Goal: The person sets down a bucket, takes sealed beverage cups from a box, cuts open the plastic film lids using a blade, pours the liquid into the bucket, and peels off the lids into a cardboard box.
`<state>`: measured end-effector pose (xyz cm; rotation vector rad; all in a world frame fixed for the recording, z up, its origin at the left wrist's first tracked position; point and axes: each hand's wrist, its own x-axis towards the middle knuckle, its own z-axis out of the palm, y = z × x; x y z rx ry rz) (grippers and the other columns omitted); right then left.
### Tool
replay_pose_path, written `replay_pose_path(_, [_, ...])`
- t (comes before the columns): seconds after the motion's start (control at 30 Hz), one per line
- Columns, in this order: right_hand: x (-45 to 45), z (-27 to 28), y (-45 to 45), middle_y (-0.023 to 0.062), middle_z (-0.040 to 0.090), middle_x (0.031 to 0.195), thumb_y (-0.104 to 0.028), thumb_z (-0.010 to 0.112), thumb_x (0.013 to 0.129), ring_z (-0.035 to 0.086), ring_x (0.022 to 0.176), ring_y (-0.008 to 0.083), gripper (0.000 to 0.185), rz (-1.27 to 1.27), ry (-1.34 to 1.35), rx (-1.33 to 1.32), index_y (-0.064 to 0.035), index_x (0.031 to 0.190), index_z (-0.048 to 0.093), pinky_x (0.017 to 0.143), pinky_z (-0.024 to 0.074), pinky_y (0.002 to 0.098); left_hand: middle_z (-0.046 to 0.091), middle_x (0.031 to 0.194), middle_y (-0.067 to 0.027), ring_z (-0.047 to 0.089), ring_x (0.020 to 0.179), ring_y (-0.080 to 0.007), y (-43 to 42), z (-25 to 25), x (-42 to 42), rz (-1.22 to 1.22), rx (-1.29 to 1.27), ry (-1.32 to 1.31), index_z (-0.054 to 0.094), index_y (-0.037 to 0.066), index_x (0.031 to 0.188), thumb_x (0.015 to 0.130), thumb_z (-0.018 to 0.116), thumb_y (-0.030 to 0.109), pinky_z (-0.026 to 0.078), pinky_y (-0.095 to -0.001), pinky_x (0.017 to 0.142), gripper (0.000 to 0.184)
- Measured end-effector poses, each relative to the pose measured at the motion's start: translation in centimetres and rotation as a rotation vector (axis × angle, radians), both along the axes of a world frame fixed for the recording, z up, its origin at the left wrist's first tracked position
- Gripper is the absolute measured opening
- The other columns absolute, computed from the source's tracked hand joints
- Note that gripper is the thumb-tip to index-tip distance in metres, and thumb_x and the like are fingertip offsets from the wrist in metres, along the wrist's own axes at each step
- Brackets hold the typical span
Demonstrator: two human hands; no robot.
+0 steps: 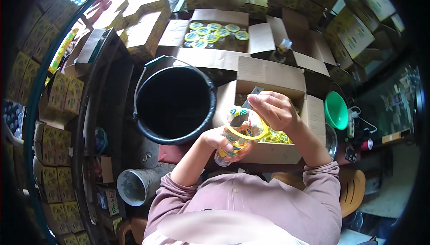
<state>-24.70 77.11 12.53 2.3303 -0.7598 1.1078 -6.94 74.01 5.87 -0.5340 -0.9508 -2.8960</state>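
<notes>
My left hand point(218, 139) is wrapped round a clear plastic jar point(233, 144) with a yellow rim and a printed label. The jar is tilted, its mouth turned up toward my right hand, and colourful contents show through its wall. My right hand point(274, 109) pinches a flat grey metal tool point(255, 91) at the jar's mouth; what looks like its lower part reaches inside. Its exact kind is unclear. Just beyond both hands stands an open cardboard box point(271, 70) with yellow wrapped pieces point(277, 136) in it, partly hidden by my right hand and forearm.
A large black bucket point(208, 115) stands to the left. Behind it, an open carton point(210, 57) holds several yellow-lidded jars point(217, 32). A green bowl point(336, 110) and a bottle point(282, 50) are on the right. A grey pail point(132, 186) sits lower left. Stacked cartons point(58, 92) line the sides.
</notes>
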Motion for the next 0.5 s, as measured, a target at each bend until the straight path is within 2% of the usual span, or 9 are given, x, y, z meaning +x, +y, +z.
replay_pose_path(0.07, [-1.6, 0.1, 1.8, 0.0058, 0.06, 0.075, -0.008, 0.064, 0.063, 0.059, 0.063, 0.016, 0.054, -0.011, 0.001, 0.024, 0.0056, 0.113, 0.051, 0.06, 0.0509, 0.0296, 0.05, 0.071, -0.0132, 0.05, 0.049, -0.0155, 1.7, 0.2, -2.1, -0.125, 0.168, 0.032, 0.042, -0.006, 0.103, 0.066, 0.069, 0.02, 0.041, -0.026, 0.042, 0.053])
replay_pose_path(0.1, [-2.1, 0.2, 2.6, 0.0061, 0.059, 0.074, -0.008, 0.064, 0.063, 0.059, 0.063, 0.017, 0.055, -0.016, -0.022, 0.009, 0.0068, 0.114, 0.05, 0.06, 0.0508, 0.03, 0.048, 0.069, -0.0142, 0.048, 0.045, -0.0159, 2.6, 0.0, -3.4, -0.205, 0.233, 0.145, 0.035, -0.006, 0.108, 0.067, 0.067, 0.018, 0.039, -0.0264, 0.039, 0.057])
replay_pose_path(0.27, [-5.3, 0.4, 6.1, 0.0081, 0.059, 0.072, -0.005, 0.064, 0.065, 0.059, 0.064, 0.0178, 0.054, -0.048, -0.073, 0.022, 0.0069, 0.116, 0.048, 0.059, 0.0503, 0.03, 0.046, 0.072, -0.0126, 0.048, 0.047, -0.0158, 6.4, -0.7, -9.1, -0.629, 0.474, 0.436, 0.032, -0.007, 0.106, 0.071, 0.064, 0.021, 0.042, -0.027, 0.043, 0.055])
replay_pose_path(0.5, [-9.5, -0.3, 9.4, 0.0077, 0.06, 0.074, -0.002, 0.066, 0.064, 0.058, 0.062, 0.0165, 0.053, -0.143, -0.154, 0.057, 0.0024, 0.114, 0.052, 0.058, 0.05, 0.0288, 0.047, 0.073, -0.0128, 0.052, 0.049, -0.0182, 9.9, -0.9, -14.5, -0.86, 0.679, 0.501, 0.032, -0.006, 0.108, 0.07, 0.067, 0.018, 0.044, -0.0285, 0.044, 0.057])
